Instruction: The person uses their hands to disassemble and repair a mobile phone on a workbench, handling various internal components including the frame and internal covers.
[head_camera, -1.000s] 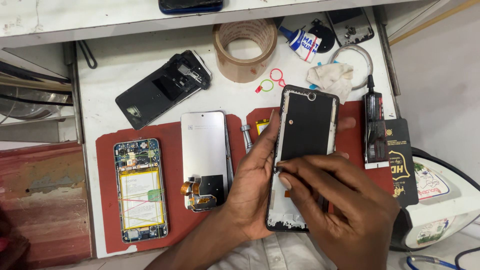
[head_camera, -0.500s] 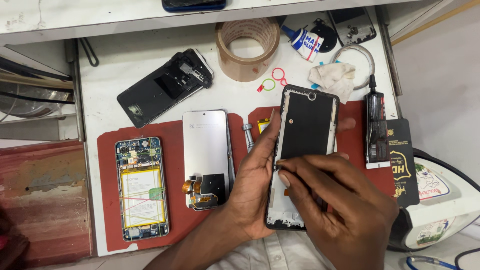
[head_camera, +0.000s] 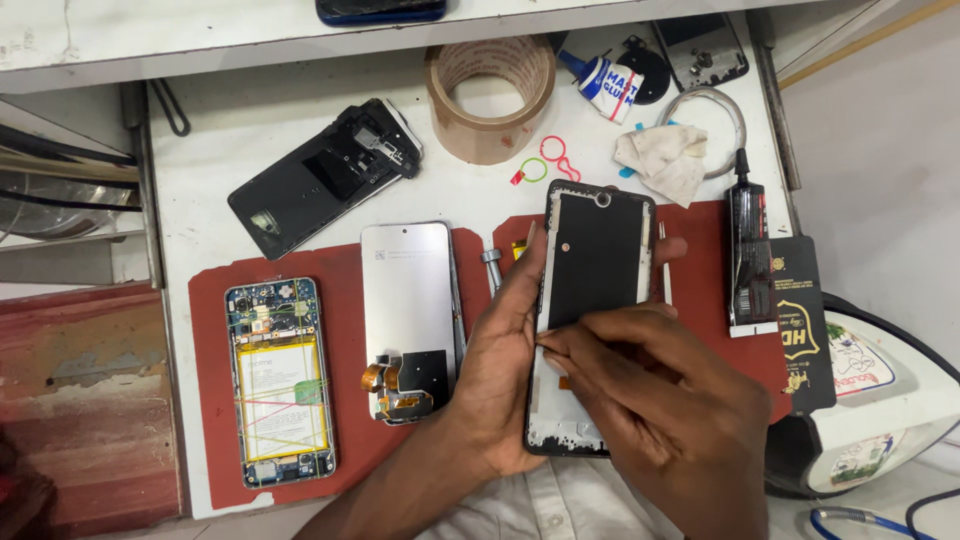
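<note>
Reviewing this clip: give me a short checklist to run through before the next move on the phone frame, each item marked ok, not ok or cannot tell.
1. Left hand steadies the phone frame along its left edge: ok.
2. Right hand fingertips pinch at the frame's left edge, on the black sheet: ok.
3. What the fingertips grip, film or adhesive: cannot tell.
4. Frame lies over the red mat: ok.
5. Loose display panel lies apart from the frame: ok.
6. Opened phone with yellow battery lies clear of both hands: ok.
</note>
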